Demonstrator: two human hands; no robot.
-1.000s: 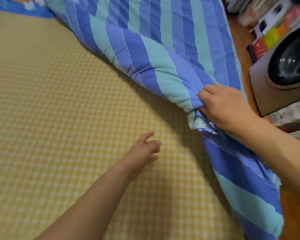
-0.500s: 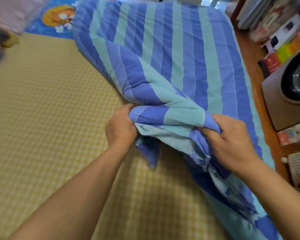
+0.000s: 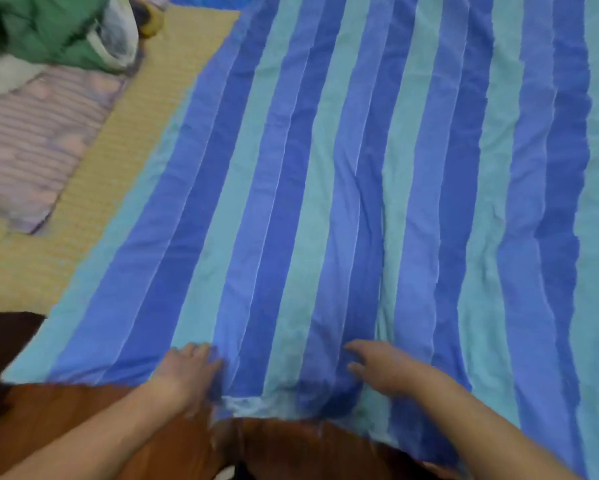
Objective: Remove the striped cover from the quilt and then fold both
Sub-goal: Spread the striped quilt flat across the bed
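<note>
Left hand (image 3: 187, 370) grips striped cover (image 3: 325, 202) edge; right hand (image 3: 383, 367) rests, fingers spread

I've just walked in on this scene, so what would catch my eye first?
The big blue and teal striped cover fills most of the view, spread flat over a yellow checked mat. At its near edge, the left hand and the right hand rest on the cloth. Far left lie a green bundle and a pinkish striped pillow.
</note>
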